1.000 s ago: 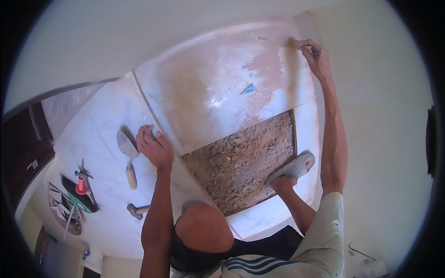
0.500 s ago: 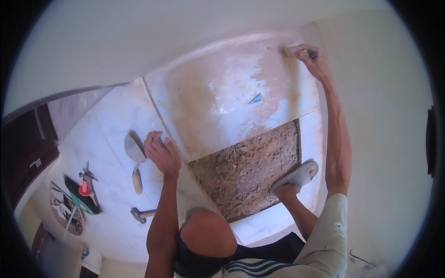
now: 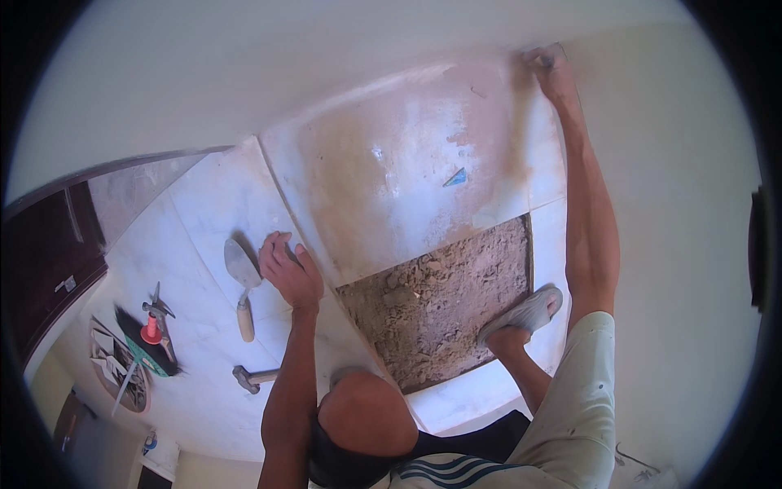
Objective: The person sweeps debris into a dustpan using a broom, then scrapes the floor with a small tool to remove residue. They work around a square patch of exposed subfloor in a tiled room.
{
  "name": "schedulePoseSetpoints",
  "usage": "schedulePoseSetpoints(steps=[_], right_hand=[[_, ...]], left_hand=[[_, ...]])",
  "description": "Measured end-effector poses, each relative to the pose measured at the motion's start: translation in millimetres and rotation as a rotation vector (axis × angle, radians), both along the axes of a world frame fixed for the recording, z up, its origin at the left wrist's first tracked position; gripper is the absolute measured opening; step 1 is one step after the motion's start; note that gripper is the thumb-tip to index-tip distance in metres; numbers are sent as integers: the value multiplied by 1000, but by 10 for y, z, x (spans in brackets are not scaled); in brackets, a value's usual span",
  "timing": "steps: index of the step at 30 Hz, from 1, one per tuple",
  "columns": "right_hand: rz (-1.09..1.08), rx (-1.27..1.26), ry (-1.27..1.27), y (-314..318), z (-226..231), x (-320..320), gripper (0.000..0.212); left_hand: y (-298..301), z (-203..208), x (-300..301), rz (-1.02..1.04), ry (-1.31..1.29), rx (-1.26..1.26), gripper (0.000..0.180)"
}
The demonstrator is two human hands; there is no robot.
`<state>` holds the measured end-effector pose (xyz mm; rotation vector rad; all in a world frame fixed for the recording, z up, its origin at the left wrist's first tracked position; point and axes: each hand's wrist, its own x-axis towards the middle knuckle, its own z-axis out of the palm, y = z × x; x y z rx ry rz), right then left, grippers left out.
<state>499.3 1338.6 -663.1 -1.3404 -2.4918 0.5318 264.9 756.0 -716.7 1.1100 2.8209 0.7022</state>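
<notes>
My right hand (image 3: 555, 73) reaches to the far right corner, where the tiles meet the walls. Its fingers are closed round a small dark-handled brush or scraper, now mostly hidden by the hand. Below it lies a wet tile (image 3: 411, 175) smeared with pinkish-brown slurry, a small blue triangular piece (image 3: 456, 177) on it. My left hand (image 3: 291, 273) rests on the white tiles at the left with its fingers apart, holding nothing. Close beside it is a trowel (image 3: 242, 265) with a wooden handle.
A square of rough mortar (image 3: 440, 301) lies open between tiles, my sandalled foot (image 3: 521, 318) at its right edge. At the left are a hammer (image 3: 251, 378), a pick-ended hammer (image 3: 160, 314), a green-backed brush (image 3: 145, 352) and a round basin (image 3: 106, 359) of tile scraps.
My right hand has moved farther away, up into the corner, taking the tool with it. The left hand stays on the tile beside the trowel. The view has shifted slightly.
</notes>
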Motion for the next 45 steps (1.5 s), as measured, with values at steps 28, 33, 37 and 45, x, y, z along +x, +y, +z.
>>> schedulePoseSetpoints(steps=[28, 33, 37, 45], right_hand=[[98, -370, 97, -1051, 185, 814, 21], [390, -777, -155, -2338, 582, 1316, 21], [109, -688, 2, -1972, 612, 1411, 23], [182, -708, 86, -2318, 396, 1580, 18]], left_hand=[[58, 31, 27, -30, 65, 22, 37], [24, 26, 31, -8, 50, -21, 38], [29, 18, 46, -23, 60, 13, 37], [30, 26, 60, 3, 54, -18, 37]])
